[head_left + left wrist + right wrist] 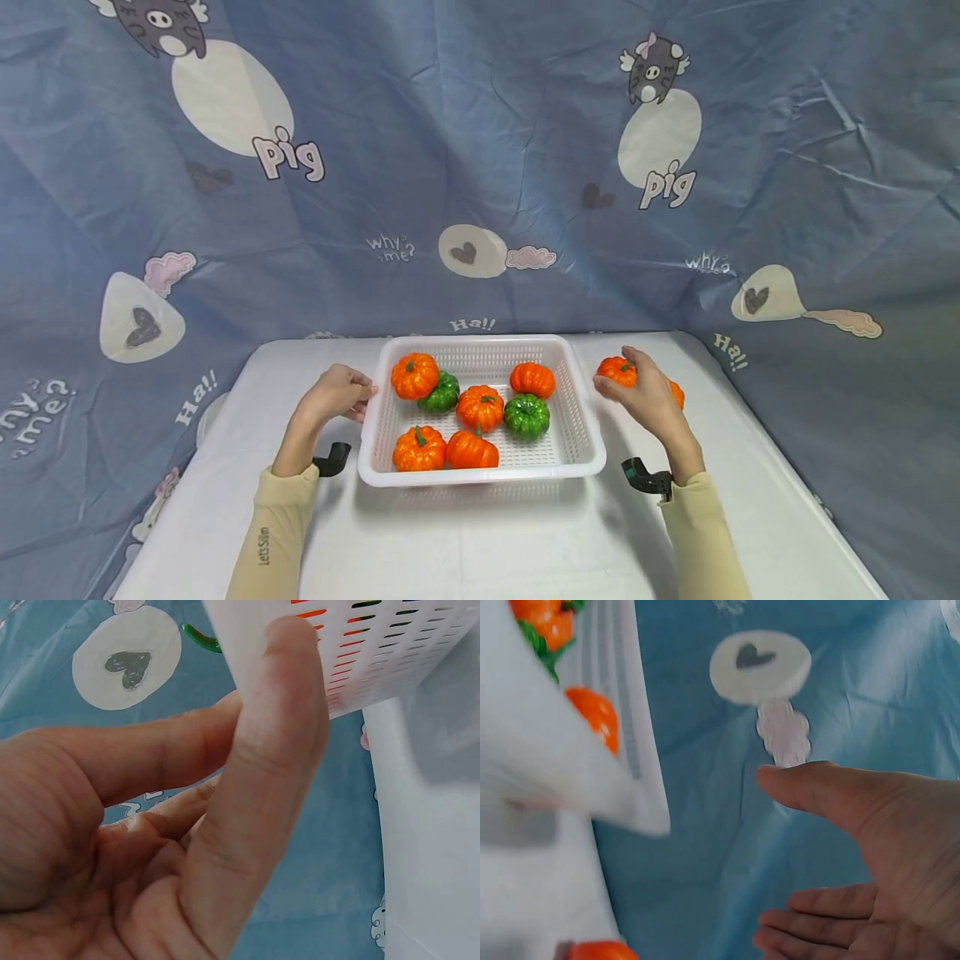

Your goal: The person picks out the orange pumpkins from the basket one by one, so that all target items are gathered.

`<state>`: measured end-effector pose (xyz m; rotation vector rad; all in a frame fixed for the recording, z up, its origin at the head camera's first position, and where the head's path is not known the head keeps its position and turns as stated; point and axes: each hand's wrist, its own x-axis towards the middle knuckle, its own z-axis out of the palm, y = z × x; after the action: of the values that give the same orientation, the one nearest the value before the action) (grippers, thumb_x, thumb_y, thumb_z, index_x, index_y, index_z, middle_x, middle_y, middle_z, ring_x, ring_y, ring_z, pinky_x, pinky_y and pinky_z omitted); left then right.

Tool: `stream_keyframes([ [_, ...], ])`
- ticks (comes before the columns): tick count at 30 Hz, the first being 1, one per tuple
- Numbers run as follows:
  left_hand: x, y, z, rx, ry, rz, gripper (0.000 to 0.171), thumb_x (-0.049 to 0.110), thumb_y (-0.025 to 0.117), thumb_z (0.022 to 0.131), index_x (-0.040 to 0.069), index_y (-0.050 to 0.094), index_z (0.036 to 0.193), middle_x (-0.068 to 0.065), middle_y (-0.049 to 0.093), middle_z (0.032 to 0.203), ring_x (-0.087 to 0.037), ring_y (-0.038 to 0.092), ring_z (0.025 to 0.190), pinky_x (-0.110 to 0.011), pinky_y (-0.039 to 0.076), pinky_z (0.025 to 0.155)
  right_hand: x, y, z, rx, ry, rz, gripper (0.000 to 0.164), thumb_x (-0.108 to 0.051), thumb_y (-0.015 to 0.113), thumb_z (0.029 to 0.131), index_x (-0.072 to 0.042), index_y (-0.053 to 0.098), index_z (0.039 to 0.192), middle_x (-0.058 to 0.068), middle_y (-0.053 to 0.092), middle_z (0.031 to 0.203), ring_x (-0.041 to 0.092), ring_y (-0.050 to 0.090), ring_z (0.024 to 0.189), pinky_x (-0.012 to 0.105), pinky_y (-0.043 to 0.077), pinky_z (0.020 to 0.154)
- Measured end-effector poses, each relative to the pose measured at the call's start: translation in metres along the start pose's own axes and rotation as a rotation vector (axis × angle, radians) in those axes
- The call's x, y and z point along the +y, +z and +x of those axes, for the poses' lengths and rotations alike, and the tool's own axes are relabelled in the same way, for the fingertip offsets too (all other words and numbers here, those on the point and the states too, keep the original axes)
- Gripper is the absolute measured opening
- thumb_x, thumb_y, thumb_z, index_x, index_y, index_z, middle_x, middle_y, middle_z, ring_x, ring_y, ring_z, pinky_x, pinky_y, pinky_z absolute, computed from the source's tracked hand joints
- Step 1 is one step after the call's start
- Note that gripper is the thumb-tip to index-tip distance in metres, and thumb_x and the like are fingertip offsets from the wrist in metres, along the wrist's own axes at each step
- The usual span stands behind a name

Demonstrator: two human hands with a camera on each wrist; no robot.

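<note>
A white perforated basket sits mid-table and holds several orange and green toy pumpkins, among them an orange one at its back left. My left hand is at the basket's left rim; the left wrist view shows its thumb lying against the basket wall, the other fingers loosely curled and holding nothing. To the right of the basket, my right hand reaches over an orange pumpkin on the table. In the blurred right wrist view that hand is spread and holds nothing, with a pumpkin just below it.
A second orange pumpkin lies behind my right hand. The white table ends at a blue cartoon-print cloth that hangs behind it and on both sides. A black mount is strapped to each wrist.
</note>
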<state>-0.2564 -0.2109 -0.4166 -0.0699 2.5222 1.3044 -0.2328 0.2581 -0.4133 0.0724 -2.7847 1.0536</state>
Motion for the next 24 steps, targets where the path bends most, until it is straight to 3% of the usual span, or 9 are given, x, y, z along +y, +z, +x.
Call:
stream_keyframes([
  [6,0.000,0.000,0.000,0.000,0.001,-0.001,0.036,0.007,0.057,0.096,-0.017,0.053,0.123,-0.018,0.066,0.083,-0.013,0.064,0.059,-0.031,0.061,0.060,-0.020,0.017,-0.004,-0.040,-0.056,-0.013,0.076,-0.039,0.071,0.087,0.007,0.040,0.140,0.030,0.051,0.134,0.044,0.050,0.124,0.058,0.042,0.103],
  [18,-0.002,0.000,0.001,-0.005,0.005,-0.006,0.036,0.007,0.057,0.096,-0.017,0.053,0.123,-0.018,0.067,0.084,-0.012,0.064,0.059,-0.031,0.061,0.060,-0.051,0.053,-0.018,-0.150,-0.089,-0.012,0.060,-0.027,0.069,0.088,0.007,0.049,0.133,0.025,0.058,0.128,0.040,0.056,0.119,0.053,0.048,0.100],
  [24,-0.001,0.000,0.001,-0.004,0.013,0.000,0.037,0.008,0.056,0.097,-0.017,0.052,0.124,-0.019,0.067,0.085,-0.013,0.065,0.059,-0.031,0.061,0.061,-0.064,0.068,-0.024,-0.257,-0.092,0.007,0.055,-0.032,0.067,0.090,0.007,0.055,0.128,0.022,0.061,0.124,0.036,0.058,0.116,0.051,0.049,0.098],
])
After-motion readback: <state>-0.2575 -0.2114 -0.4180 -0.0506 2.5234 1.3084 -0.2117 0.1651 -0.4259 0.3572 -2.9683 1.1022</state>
